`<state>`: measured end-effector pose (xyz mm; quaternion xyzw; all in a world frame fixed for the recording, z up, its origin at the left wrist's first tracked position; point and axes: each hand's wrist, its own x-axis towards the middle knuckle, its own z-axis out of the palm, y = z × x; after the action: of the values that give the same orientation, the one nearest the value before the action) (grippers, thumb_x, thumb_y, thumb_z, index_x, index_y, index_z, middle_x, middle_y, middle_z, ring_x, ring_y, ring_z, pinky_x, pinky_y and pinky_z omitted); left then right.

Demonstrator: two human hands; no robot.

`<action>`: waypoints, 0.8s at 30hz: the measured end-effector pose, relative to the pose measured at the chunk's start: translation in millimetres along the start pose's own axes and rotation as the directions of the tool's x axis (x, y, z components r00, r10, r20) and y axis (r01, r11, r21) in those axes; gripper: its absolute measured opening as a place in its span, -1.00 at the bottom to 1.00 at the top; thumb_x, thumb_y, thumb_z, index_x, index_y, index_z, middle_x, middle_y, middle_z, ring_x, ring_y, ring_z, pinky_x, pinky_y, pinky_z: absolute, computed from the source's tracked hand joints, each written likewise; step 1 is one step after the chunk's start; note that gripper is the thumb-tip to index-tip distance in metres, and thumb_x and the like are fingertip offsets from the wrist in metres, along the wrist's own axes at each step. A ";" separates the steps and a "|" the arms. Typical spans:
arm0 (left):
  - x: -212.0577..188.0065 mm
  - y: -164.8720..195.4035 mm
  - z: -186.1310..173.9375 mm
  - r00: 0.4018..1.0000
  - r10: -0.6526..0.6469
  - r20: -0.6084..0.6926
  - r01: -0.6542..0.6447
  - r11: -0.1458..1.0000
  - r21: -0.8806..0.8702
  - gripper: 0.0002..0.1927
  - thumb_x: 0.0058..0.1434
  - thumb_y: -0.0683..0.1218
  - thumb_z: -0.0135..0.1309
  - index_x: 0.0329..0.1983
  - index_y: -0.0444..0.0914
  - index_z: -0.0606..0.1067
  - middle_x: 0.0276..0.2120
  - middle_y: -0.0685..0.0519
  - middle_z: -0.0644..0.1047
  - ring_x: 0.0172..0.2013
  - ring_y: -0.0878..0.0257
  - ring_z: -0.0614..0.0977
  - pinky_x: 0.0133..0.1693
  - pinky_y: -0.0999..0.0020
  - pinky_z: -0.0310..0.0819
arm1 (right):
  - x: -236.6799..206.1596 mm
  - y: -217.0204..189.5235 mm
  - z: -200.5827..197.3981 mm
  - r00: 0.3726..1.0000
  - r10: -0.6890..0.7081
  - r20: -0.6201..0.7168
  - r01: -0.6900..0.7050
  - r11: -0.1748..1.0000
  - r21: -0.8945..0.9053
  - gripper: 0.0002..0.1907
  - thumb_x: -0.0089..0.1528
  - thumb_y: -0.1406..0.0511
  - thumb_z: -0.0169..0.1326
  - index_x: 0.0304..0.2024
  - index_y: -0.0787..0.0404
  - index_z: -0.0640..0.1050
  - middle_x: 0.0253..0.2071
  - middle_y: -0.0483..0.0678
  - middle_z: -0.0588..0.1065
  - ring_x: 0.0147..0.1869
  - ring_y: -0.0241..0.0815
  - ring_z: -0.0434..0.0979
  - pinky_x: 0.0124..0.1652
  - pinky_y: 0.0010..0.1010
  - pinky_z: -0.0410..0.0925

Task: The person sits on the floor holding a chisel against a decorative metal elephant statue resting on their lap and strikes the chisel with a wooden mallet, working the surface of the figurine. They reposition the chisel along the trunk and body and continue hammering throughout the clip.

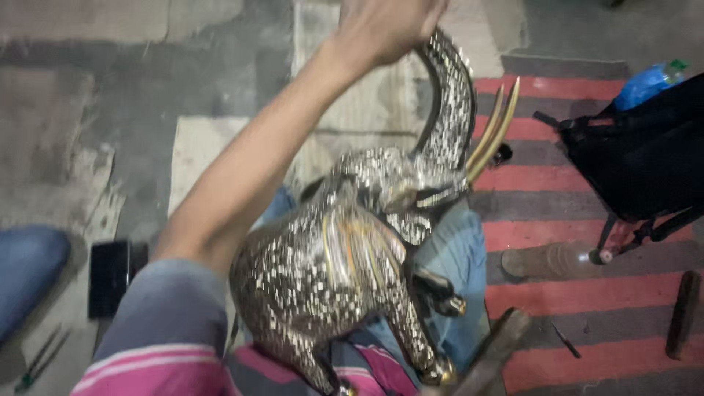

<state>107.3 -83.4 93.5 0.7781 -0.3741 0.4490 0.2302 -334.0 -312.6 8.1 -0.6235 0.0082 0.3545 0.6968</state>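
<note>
Backpack [645, 161], bottle [550, 260] beside elephant figurine [345, 271]

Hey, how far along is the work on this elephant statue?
The elephant statue already looks covered in shiny mosaic pattern over its body and raised trunk, with gold tusks in place. In hand: the left hand grips the trunk's top, steadying the statue on the lap. The right hand is out of view; what remains cannot be told.

Elephant figure [345, 271] apparently on lap, bag [645, 161] right.
</note>
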 end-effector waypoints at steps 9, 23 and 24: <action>57.1 83.5 -73.2 0.975 0.167 -0.147 -0.171 0.985 -0.015 -0.87 0.45 -0.03 0.04 -0.07 -0.16 0.51 -0.50 0.05 0.53 -0.56 0.13 0.58 -0.57 0.23 0.35 | 25.3 -144.4 -98.1 0.682 -0.560 -0.471 0.498 0.826 -0.263 -0.27 0.10 0.06 0.24 0.24 0.21 0.36 0.11 0.04 0.49 0.04 -0.12 0.61 -0.43 -0.22 0.54; -29.1 113.1 -192.9 0.987 -0.036 -0.157 -0.014 0.952 -0.305 -0.52 0.47 0.13 -0.14 0.21 -0.33 0.42 -0.21 -0.05 0.55 -0.18 0.12 0.59 -0.12 0.20 0.44 | 172.4 -200.4 -128.8 0.390 -0.815 0.429 0.624 0.576 0.528 -0.04 0.31 -0.21 -0.06 0.37 0.48 0.25 -0.38 0.01 0.57 -0.34 -0.10 0.59 -0.33 -0.32 0.34; -69.9 111.6 -213.1 0.956 -0.257 -0.143 0.181 0.897 -0.402 -0.48 0.48 0.15 -0.18 0.21 -0.34 0.43 -0.14 -0.07 0.56 -0.11 0.12 0.59 -0.05 0.21 0.46 | 174.8 -202.2 -131.2 0.383 -0.812 0.442 0.625 0.579 0.524 -0.02 0.33 -0.23 -0.08 0.38 0.50 0.24 -0.41 0.01 0.57 -0.37 -0.10 0.59 -0.32 -0.33 0.32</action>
<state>-115.1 22.3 139.7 0.7079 -0.3405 0.4110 0.4627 -44.6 -336.9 74.2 -0.2985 -0.4562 0.1979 0.8146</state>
